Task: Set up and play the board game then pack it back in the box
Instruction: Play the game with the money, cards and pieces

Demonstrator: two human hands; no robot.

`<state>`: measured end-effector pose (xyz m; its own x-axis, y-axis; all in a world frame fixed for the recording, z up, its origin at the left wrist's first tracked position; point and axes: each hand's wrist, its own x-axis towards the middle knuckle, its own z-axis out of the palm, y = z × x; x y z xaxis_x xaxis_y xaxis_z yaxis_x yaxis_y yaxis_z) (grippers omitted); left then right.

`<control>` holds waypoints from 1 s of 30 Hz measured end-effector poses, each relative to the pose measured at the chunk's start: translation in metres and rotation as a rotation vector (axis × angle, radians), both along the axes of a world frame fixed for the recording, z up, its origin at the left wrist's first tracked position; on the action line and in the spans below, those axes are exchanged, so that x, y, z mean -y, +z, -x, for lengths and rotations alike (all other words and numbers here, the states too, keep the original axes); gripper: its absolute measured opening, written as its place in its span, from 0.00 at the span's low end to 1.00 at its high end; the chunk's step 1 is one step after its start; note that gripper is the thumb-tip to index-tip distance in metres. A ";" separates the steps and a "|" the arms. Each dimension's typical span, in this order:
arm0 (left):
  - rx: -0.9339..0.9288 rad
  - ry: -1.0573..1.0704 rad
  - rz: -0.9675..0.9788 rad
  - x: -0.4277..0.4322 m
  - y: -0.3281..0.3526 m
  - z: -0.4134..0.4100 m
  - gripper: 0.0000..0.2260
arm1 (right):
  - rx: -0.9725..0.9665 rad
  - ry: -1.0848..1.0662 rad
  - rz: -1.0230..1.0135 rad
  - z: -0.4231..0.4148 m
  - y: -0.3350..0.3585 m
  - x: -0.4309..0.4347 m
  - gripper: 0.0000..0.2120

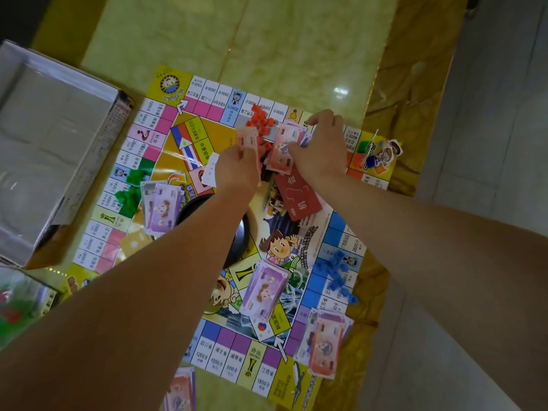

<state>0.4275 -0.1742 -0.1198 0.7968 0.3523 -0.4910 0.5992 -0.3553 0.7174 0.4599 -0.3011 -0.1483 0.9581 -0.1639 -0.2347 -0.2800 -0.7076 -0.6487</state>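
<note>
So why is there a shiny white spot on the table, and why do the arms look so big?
Head view: the spot is probably a light's glare on the glossy table; the arms look big because the wide lens is close to them; the bottom-left corner is blurry.

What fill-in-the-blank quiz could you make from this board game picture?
Between the left hand, pinching a banknote, and the right hand, gripping a stack of banknotes, lie small houses coloured ____.
The blue houses lie near the ____ edge of the board.
The open box sits off the board, on its ____ side.
Missing words: red; right; left.
</note>
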 end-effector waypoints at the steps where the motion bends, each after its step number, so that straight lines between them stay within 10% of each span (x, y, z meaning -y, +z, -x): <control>1: -0.002 0.008 0.001 -0.001 -0.002 -0.002 0.09 | -0.004 0.044 0.057 -0.003 -0.002 -0.001 0.26; 11: -0.155 0.135 0.117 0.000 -0.004 -0.021 0.15 | -0.157 0.195 0.395 -0.020 -0.002 -0.009 0.30; 19: -0.216 0.199 0.216 0.000 -0.004 -0.027 0.13 | -0.258 0.243 0.390 -0.019 -0.007 -0.015 0.12; 30: -0.082 0.193 0.196 0.000 0.001 -0.027 0.13 | -0.324 -0.148 -0.416 -0.037 0.001 0.002 0.24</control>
